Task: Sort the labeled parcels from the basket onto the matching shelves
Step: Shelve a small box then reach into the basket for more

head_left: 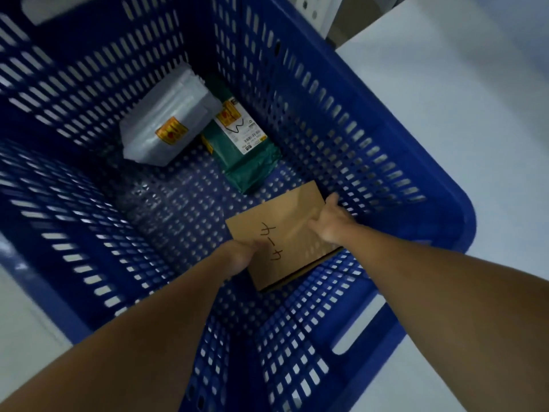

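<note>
Basket (386, 93), near edge: cardboard box (285, 233), hand-marked, gripped by my left hand (242, 257) and right hand (329, 221) at opposite sides. Far corner: green parcel (249, 162) lying flat, grey parcel (166, 120) overlapping it, both labeled.

A pale grey floor (475, 120) fills the right side of the frame and shows again at the lower left. At the top centre stands a white perforated metal upright (312, 7).
</note>
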Demonstrator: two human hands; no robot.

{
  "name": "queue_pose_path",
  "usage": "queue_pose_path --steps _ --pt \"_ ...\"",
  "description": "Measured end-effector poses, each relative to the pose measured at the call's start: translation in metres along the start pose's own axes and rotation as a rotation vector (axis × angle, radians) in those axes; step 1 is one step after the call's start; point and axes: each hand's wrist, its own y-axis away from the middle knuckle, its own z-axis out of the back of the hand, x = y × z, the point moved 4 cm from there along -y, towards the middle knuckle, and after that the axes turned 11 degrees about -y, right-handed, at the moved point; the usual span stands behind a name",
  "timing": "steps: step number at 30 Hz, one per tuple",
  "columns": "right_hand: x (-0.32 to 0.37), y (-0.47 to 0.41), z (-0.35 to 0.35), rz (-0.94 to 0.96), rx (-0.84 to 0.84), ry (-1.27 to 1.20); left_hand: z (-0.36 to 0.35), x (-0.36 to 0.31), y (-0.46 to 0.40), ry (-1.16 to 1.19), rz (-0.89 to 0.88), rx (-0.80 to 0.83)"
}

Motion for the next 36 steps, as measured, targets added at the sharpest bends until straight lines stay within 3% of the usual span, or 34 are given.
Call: queue_pose_path --steps 4,10,19,23,26,30,34,36 --pt "0.013 0.053 0.021 0.04 0.024 -0.116 0.039 0.008 0.054 0.115 -0.001 -0.173" --pt "0.059 0.19 0.089 0.077 0.139 -0.35 0.123 -0.008 0.238 0.21 -0.164 -0.4" --pt "0.148 0.434 0.281 0.209 0.187 -0.659 0.273 -0.093 0.587 -0.126 -0.49 -0.701" --pt "0.184 0.531 0.388 0.386 0.041 -0.669 0.318 -0.136 0.74 -0.2 -0.624 -0.822" --pt "0.207 0.612 0.46 0.58 -0.06 -0.643 0.329 -0.161 0.844 -0.305 -0.721 -0.885" --pt "0.223 0.707 0.517 0.722 0.022 -0.566 0.319 -0.187 0.959 -0.491 -0.84 -0.971" --pt "0.21 0.773 0.556 0.77 -0.049 -0.603 0.304 -0.195 1.042 -0.448 -0.89 -1.153" --pt "0.201 0.798 0.574 0.797 -0.101 -0.681 0.295 -0.191 1.067 -0.309 -0.881 -1.252"
